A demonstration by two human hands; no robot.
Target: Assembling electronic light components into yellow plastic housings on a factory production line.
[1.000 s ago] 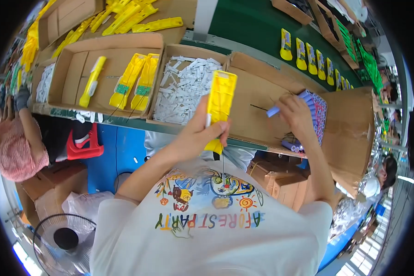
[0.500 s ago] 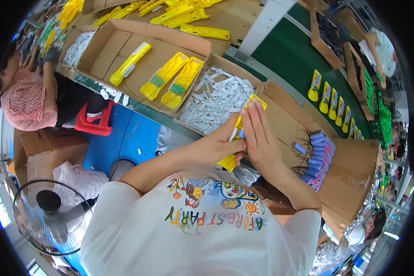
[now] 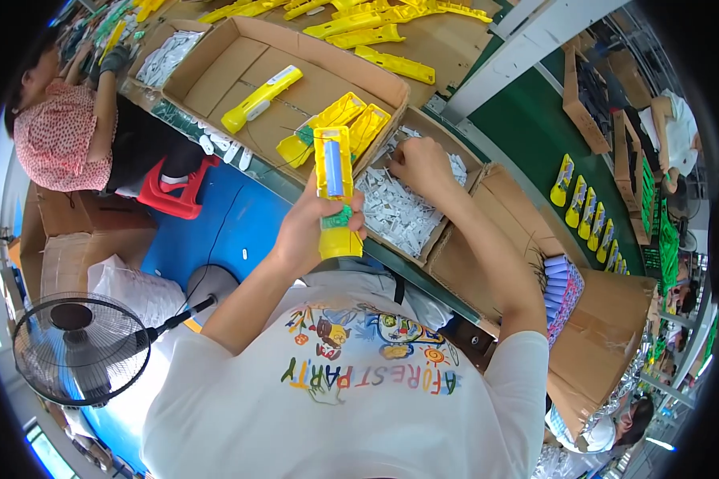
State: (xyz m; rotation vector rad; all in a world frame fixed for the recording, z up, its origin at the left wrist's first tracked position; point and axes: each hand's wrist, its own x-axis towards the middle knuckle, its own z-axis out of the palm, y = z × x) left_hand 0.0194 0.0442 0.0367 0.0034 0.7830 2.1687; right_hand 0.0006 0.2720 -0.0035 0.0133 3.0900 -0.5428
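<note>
My left hand (image 3: 302,230) is closed round an open yellow flashlight half-shell (image 3: 341,243), held upright in front of my chest. Inside the shell lie a blue-purple battery cell (image 3: 333,169) and a small green circuit board (image 3: 337,218). My right hand (image 3: 425,168) reaches into a cardboard box of small white plastic pieces (image 3: 399,214). Its fingers are curled down among the pieces, and what they pinch, if anything, is hidden. Behind the held shell, a larger carton (image 3: 216,62) contains one assembled yellow flashlight (image 3: 261,99) and yellow half-shells (image 3: 370,128) with thin wires.
Right of the white pieces, a carton (image 3: 487,259) holds purple battery cells (image 3: 563,287) with wires. Several yellow flashlights (image 3: 574,206) stand in a row on the green surface. More yellow shells (image 3: 391,65) lie at the back. A co-worker (image 3: 64,148) sits at the left; a fan (image 3: 80,347) stands nearer.
My hands, which were together on the yellow shell, have parted. The left has moved leftward with the shell, turning its inside into view; the right has gone into the white pieces.
</note>
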